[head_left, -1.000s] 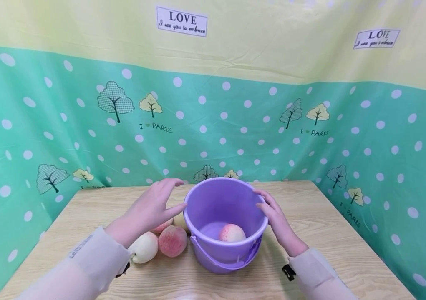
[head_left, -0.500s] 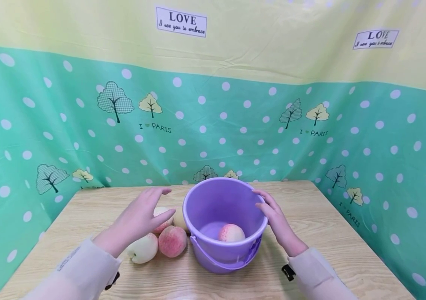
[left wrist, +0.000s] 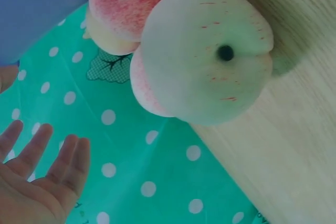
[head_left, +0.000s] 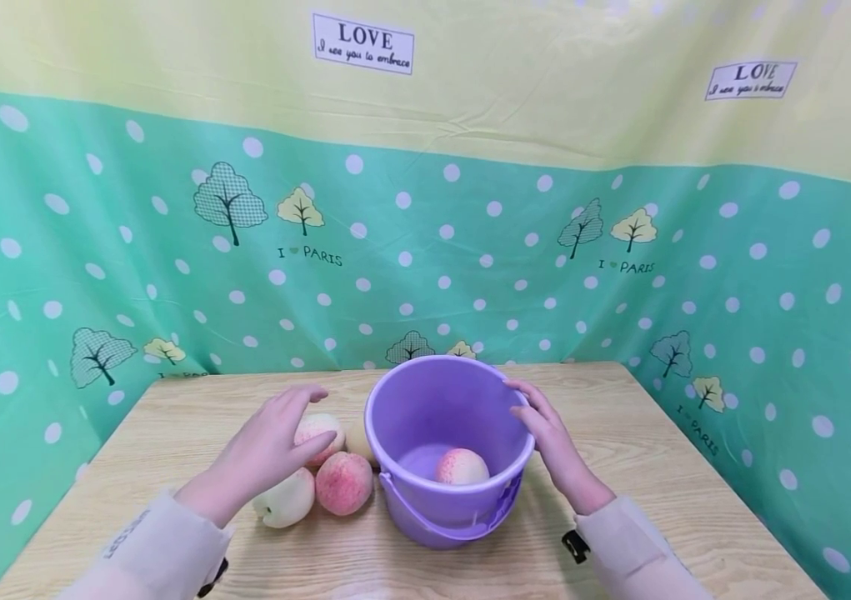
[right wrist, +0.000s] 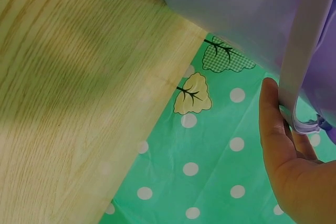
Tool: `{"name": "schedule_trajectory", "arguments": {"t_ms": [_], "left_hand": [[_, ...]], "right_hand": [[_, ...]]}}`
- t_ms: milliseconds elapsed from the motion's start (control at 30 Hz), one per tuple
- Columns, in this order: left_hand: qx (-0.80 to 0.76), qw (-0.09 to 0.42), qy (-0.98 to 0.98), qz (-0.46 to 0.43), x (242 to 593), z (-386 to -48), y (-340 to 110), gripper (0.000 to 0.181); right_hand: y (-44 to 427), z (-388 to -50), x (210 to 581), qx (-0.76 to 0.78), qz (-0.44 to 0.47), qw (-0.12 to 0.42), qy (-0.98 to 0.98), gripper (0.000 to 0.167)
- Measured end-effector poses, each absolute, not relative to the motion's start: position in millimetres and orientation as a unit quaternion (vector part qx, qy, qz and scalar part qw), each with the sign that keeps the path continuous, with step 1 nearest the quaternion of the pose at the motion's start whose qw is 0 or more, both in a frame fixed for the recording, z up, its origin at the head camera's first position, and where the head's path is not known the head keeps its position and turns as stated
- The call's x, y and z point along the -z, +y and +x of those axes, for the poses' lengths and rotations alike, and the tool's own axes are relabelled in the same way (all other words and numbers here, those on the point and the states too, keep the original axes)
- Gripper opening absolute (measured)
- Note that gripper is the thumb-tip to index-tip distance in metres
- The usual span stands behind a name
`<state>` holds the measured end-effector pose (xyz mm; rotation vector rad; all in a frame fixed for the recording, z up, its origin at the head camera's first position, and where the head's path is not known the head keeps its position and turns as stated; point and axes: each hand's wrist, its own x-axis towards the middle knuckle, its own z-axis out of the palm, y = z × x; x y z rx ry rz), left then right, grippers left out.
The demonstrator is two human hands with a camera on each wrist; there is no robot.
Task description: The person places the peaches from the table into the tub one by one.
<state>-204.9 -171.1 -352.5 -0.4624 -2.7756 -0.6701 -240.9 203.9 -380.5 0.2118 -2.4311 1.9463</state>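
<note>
A purple bucket stands upright on the table with one pink-and-white peach inside. My right hand rests against the bucket's right rim, fingers loosely bent; in the right wrist view that hand is beside the bucket's wall and handle. My left hand hovers above the fruit left of the bucket, fingers spread and holding nothing. Near it lie a pale green-white fruit, a redder peach, a pink-and-white peach and a yellowish fruit, partly hidden by the bucket.
The wooden table carries the bucket and fruit. A green and yellow printed curtain hangs behind it and along both sides.
My left hand has moved left and slightly down, away from the bucket's rim, uncovering the pink-and-white peach. My right hand and the bucket stay nearly where they were.
</note>
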Motion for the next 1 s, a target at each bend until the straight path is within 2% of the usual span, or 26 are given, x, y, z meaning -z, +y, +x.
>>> {"name": "schedule_trajectory", "arguments": {"t_ms": [1000], "left_hand": [[0.211,0.121,-0.960,-0.142,393,-200,-189,0.054]], "right_hand": [[204,-240,381,-0.623,0.066,0.011,-0.779,0.047]]}}
